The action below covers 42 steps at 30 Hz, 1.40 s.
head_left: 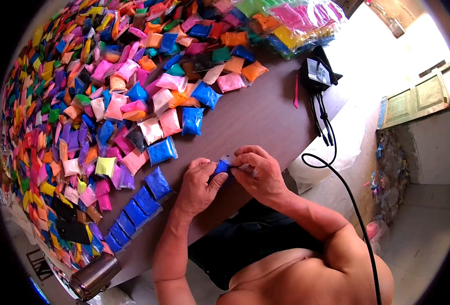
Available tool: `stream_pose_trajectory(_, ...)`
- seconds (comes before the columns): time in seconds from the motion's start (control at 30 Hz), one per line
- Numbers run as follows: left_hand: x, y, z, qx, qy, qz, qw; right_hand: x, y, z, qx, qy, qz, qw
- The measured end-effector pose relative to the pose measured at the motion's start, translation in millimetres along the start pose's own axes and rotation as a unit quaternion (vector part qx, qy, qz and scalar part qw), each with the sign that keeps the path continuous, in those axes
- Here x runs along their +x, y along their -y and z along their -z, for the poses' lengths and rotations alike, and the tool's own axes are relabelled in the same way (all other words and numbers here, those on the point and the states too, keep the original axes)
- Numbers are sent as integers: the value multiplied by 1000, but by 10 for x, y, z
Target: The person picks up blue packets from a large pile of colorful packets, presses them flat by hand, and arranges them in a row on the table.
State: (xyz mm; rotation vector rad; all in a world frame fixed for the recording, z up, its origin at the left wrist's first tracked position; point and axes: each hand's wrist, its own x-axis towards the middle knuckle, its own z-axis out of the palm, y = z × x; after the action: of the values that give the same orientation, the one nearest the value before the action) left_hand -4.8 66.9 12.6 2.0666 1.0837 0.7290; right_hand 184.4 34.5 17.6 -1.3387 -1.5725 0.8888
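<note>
Between my two hands, just above the table's near edge, is a small blue packet in clear plastic. My left hand grips its left side, thumb pressed against it. The fingers of my right hand pinch the clear plastic at its upper right. To the left of my left hand, a slanting row of several blue packets lies on the table. Another blue packet lies just beyond them, at the edge of the big pile.
A large heap of coloured packets covers the table's left and far side. Bagged packets lie at the far right. A black device with cables and a pink strip are on the right. A metal cup stands at the near left.
</note>
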Motion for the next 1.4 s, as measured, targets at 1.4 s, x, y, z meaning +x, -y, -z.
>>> stream_pose_trajectory(1.4,-21,35,-76,36,-37,-72,996,69,70,64,-99,2,199,975)
